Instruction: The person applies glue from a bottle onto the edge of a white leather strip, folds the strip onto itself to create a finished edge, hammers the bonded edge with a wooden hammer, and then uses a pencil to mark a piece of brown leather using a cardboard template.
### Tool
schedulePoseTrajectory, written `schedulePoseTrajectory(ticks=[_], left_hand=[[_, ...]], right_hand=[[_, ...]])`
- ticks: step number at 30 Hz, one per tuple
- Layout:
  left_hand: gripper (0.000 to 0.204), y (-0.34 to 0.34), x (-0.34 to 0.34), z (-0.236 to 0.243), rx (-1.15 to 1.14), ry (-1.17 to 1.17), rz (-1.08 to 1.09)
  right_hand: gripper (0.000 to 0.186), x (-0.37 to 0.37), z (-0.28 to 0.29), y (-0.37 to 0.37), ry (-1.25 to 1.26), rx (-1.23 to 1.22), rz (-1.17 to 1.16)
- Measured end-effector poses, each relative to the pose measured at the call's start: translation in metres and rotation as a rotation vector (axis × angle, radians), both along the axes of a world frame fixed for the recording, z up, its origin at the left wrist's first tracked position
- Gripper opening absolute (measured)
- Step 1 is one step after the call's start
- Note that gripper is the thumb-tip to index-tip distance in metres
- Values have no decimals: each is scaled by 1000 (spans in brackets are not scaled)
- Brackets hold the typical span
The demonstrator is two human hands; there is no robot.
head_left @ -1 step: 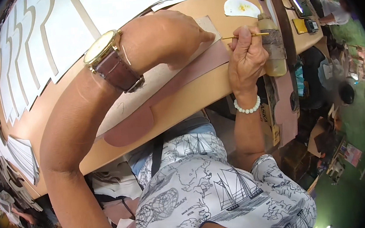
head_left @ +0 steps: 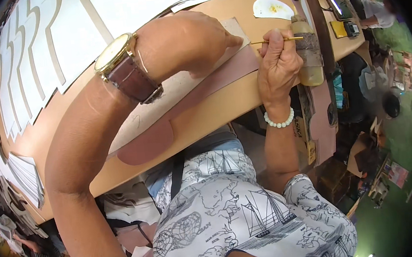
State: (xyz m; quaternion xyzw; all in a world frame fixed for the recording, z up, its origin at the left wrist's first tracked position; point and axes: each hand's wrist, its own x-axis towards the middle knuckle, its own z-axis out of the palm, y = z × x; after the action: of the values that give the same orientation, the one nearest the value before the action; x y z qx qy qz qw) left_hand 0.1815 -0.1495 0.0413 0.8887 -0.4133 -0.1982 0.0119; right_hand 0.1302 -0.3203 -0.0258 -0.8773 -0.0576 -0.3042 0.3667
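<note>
Room: green floor (head_left: 411, 143) far right, cluttered.
Workbench (head_left: 209, 111): one, tan.
White paper patterns (head_left: 74, 47): several, overlapping, upper left.
Beige template (head_left: 173, 96): one, flat on bench, partly hidden by left hand (head_left: 197, 42) and forearm.
Left fingers: curled, index fingertip at template's far end; impossible to tell whether gripping.
Mauve leather piece (head_left: 148, 141): one, along template's near edge.
Bottle (head_left: 312, 75): one, wrapped, beside right hand (head_left: 279, 62).
Right fingers: pinched around one slim gold tool (head_left: 299, 38).

One wide fisheye view from head height, steeply downward, close above the hands (head_left: 280, 63) and tabletop (head_left: 214, 112).
</note>
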Motion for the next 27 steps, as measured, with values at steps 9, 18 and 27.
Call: schedulePoseTrajectory(ticks=[9,18,27], left_hand=[[86,-3,9,2,52,117,-1],[83,13,27,-16,-224,208,-108],[67,25,15,-13,-312,237,-9]], right_hand=[[13,5,9,1,-116,-182,119],[18,-16,22,36,-66,-645,501],[14,-28,59,53,61,356,628]])
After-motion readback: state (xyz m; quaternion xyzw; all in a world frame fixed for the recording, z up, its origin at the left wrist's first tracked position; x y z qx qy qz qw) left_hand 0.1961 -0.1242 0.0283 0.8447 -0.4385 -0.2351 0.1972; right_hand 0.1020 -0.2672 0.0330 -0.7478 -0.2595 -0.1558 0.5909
